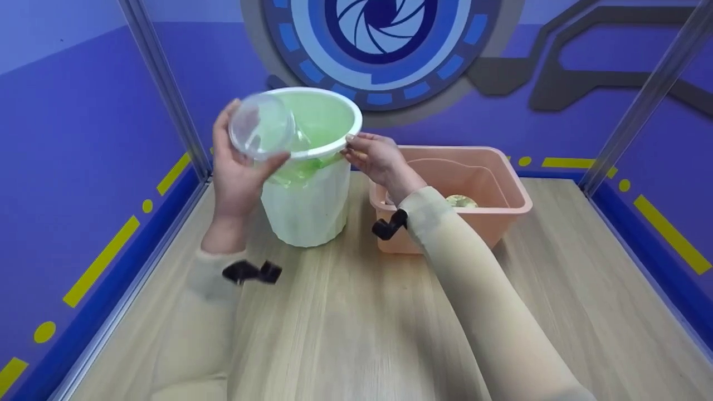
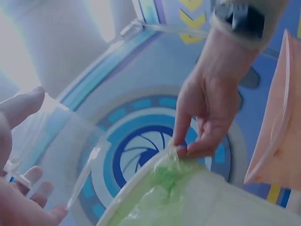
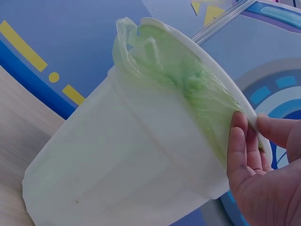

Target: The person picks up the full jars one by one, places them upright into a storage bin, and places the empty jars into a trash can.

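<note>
A white trash bin (image 1: 306, 217) with a green liner bag (image 1: 303, 170) folded over its rim stands upright on the table. My left hand (image 1: 237, 181) grips a clear round plastic tub (image 1: 262, 123) at the bin's left rim, fingers behind it and thumb in front. In the left wrist view the see-through tub (image 2: 61, 141) is tilted. With thumb and fingers, my right hand (image 1: 381, 159) pinches the bin's right rim. The right wrist view shows the right thumb on the white rim (image 3: 221, 75) and the fingers against the hanging liner (image 3: 197, 94).
A pink rectangular tub (image 1: 518, 207) stands to the right of the bin, partly behind my right forearm. Inside it lies a pale round patterned thing (image 1: 461, 201). Purple panels (image 1: 72, 139) with metal posts (image 1: 167, 89) enclose the wooden table (image 1: 345, 334) at the back and sides.
</note>
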Tool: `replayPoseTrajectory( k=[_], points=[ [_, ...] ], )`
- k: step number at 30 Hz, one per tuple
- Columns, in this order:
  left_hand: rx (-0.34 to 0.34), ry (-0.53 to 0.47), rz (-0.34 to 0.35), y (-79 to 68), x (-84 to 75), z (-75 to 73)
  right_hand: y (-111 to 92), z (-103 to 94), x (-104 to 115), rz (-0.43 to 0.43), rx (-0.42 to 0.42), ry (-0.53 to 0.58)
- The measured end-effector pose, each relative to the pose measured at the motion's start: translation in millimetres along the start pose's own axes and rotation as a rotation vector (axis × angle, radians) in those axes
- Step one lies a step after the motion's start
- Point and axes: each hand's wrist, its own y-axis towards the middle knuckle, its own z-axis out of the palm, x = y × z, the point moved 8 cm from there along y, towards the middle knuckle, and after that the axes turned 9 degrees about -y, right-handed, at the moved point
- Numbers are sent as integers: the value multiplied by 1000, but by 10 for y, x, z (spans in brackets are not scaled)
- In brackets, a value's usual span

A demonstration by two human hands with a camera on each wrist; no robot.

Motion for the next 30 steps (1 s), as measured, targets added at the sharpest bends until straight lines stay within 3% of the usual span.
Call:
replayPoseTrajectory(
  k=[4, 8, 12, 24, 30],
  points=[
    [-55, 80, 12, 319, 96, 14, 0, 0, 2, 1, 0, 9],
    [-74, 218, -82, 475, 287, -28, 8, 5, 0, -6, 11, 18],
    [-79, 309, -146, 498, 422, -85, 23, 18, -1, -18, 29, 19],
    [-79, 395, -156, 456, 438, -73, 11, 10, 3, -17, 27, 20],
    [-62, 379, -169, 450, 464, -67, 21, 8, -2, -15, 30, 22]
  ],
)
